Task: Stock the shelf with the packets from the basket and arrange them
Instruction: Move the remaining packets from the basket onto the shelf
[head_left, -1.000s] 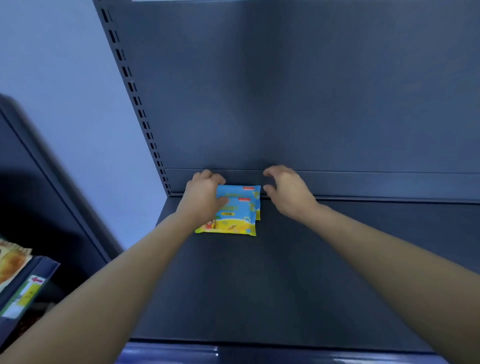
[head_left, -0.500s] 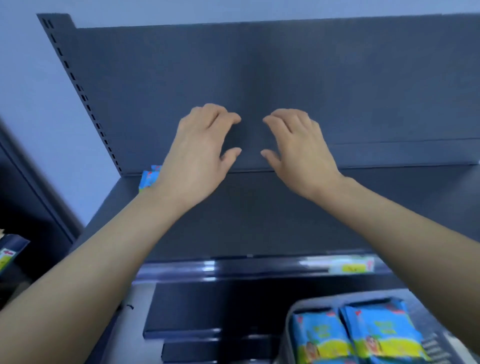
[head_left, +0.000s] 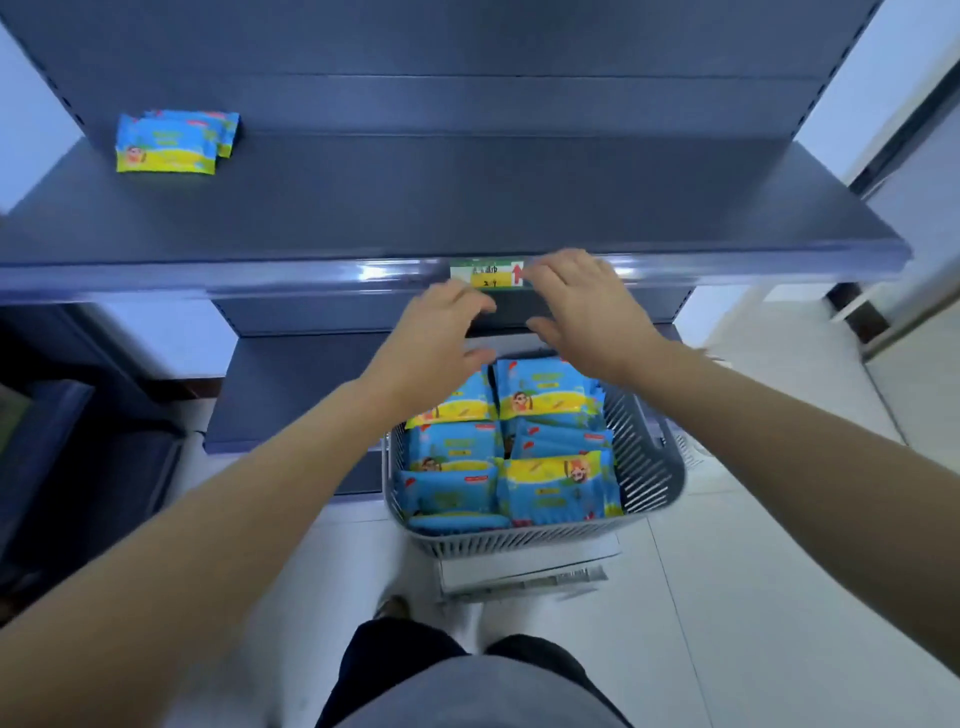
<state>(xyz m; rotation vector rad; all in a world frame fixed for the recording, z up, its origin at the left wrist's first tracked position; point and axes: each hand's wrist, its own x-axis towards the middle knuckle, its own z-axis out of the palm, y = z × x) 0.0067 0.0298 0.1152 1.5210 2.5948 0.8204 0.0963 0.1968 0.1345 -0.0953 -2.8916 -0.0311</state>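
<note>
Glossy blue-and-yellow packets (head_left: 556, 491) fill the slatted grey plastic basket (head_left: 652, 467); a stacked pair (head_left: 166, 143) lies flat at the back left of the matte dark shelf (head_left: 467, 208). The left hand (head_left: 436, 343) and right hand (head_left: 587, 312) hover over the basket's far end, fingers loosely spread, empty.

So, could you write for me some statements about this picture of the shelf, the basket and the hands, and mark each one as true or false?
1. The left hand and the right hand hold nothing. True.
2. The basket is empty. False: it is full of blue and yellow packets.
3. A small stack of such packets lies at the left back corner of the shelf. True.
4. The price label sits at the left end of the shelf's front edge. False: it sits near the middle, beside the right hand's fingers.
</note>
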